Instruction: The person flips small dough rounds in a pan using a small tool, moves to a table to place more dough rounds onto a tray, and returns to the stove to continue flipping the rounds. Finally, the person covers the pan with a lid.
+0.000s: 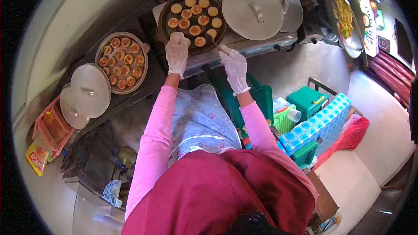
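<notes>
A dark round pan (167,22) on the stove holds many small round cakes, some browned on top and others pale. My right hand (235,66), in a clear glove, grips a thin metal tool (214,42) whose tip meets a pale cake (211,33) at the pan's right side. Over the pan's front left rim is my left hand (177,54), also gloved, with its fingers bent together; whatever they may hold is too small to make out. A second round pan (145,70) at the left contains more browned cakes.
Two metal lids (244,11) lie right of the pan, and two more (89,88) at the left. A wok (334,8) with yellow food stands far right. A pink basket (56,124), green box (307,102) and blue checked box (322,124) are lower down.
</notes>
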`<state>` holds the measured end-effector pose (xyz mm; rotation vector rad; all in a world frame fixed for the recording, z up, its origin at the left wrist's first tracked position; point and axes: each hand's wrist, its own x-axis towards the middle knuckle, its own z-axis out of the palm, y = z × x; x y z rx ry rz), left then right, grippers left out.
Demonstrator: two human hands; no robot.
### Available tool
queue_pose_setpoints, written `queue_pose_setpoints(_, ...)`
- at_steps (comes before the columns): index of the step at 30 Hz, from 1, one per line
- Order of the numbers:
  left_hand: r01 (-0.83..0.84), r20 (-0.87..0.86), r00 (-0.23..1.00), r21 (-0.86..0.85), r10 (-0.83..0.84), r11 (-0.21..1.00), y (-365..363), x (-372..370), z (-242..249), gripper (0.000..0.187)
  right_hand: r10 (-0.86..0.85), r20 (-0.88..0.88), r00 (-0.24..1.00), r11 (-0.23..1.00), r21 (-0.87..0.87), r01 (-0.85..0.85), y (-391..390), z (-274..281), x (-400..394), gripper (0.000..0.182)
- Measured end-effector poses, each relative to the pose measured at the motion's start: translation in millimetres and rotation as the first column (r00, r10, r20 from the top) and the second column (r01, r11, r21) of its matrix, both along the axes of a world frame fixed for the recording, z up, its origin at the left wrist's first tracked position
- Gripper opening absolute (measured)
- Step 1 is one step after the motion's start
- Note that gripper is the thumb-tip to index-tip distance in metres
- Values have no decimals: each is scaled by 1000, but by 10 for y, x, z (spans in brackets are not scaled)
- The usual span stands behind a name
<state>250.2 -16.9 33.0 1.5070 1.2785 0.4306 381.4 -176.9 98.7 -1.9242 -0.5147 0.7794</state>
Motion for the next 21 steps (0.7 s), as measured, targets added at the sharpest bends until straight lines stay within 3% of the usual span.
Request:
queue_pose_setpoints(1,19,-2,1000,-73,-19,997,22,1,90,30,113,151,982,993,11,-116,10,-86,10,28)
queue_pose_setpoints(3,-15,82,997,-5,16,1000,-69,37,-221,29,135,77,988,982,-142,-123,24,-136,-18,27)
queue_pose_setpoints(5,10,129,992,-6,-9,1000,-117,65,-287,28,241,329,913,953,-259,-159,-13,-70,12,27)
queue_pose_setpoints(6,37,111,993,106,-49,994,-127,123,-260,29,299,442,846,933,-320,-163,-23,-63,37,27)
queue_pose_setpoints(7,66,89,992,215,-87,974,-147,186,-235,29,15,387,922,990,-136,41,-17,-106,6,25)
queue_pose_setpoints(8,97,63,990,320,-124,942,-176,234,-206,30,6,364,931,988,-143,50,-30,-118,27,25)
queue_pose_setpoints(10,75,93,992,158,-91,985,-245,359,-313,29,-17,325,946,985,-155,70,-26,-75,119,27)
queue_pose_setpoints(12,56,123,991,-4,-55,998,-267,531,-363,29,79,468,880,973,-227,33,42,-124,147,25)
queue_pose_setpoints(13,88,54,993,263,-106,961,-289,574,-357,27,95,522,848,974,-226,30,56,-191,140,23)
queue_pose_setpoints(14,94,63,992,220,-111,971,-296,606,-355,26,111,571,813,974,-226,26,47,-237,135,21)
queue_pose_setpoints(15,101,71,991,177,-115,979,-301,631,-387,25,299,789,536,953,-222,-205,-51,-217,217,24)
queue_pose_setpoints(16,109,78,990,135,-120,985,-299,644,-415,24,169,595,786,985,-132,-111,-49,-79,161,26)
queue_pose_setpoints(17,191,-14,981,294,-196,937,-271,629,-446,24,18,333,943,997,-72,6,-65,80,95,28)
queue_pose_setpoints(18,277,-116,961,433,-252,857,-235,594,-448,24,-133,33,991,990,-52,134,-60,214,61,30)
queue_pose_setpoints(19,369,-223,930,547,-294,752,-243,563,-445,23,-197,-52,979,980,0,197,-82,257,56,31)
queue_pose_setpoints(21,279,-224,952,346,-209,896,-265,553,-325,23,-188,42,981,980,-56,190,-140,180,103,30)
